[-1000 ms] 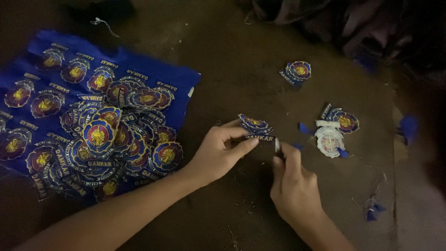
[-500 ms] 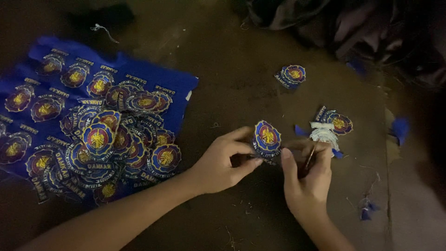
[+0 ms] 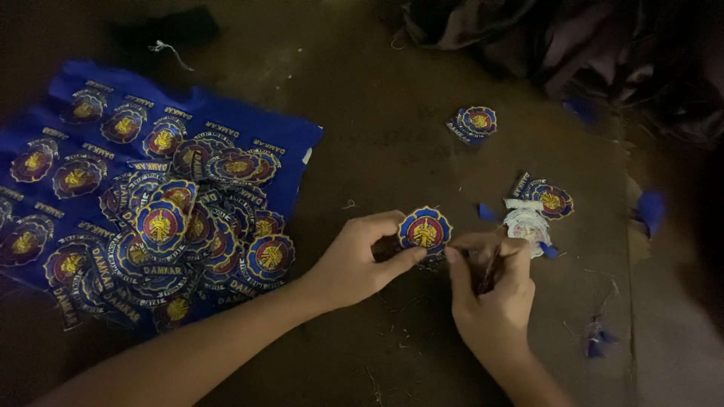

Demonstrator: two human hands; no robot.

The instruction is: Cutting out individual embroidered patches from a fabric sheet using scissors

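The left hand (image 3: 354,264) pinches a round embroidered patch (image 3: 424,230) between thumb and fingers, holding it face-up just above the dark brown floor (image 3: 377,136). The right hand (image 3: 494,294) is closed around a thin dark tool (image 3: 486,270), possibly small scissors, with its tip right at the patch's edge; the light is too dim to be sure.

With the tool that close to the left fingertips, a slip could nick a finger or cut into the stitched border, and the poor light makes that more likely. Loose blue scraps (image 3: 596,343) on the floor could also get mixed in with finished pieces.

One patch is in hand. One small stack (image 3: 473,122) lies apart farther up the floor, and one cluster of about two or three (image 3: 539,207) sits just right of the hands. On the left, a blue cloth sheet (image 3: 249,124) carries uncut patches, and a heap (image 3: 181,241) of well over a dozen lies on it.
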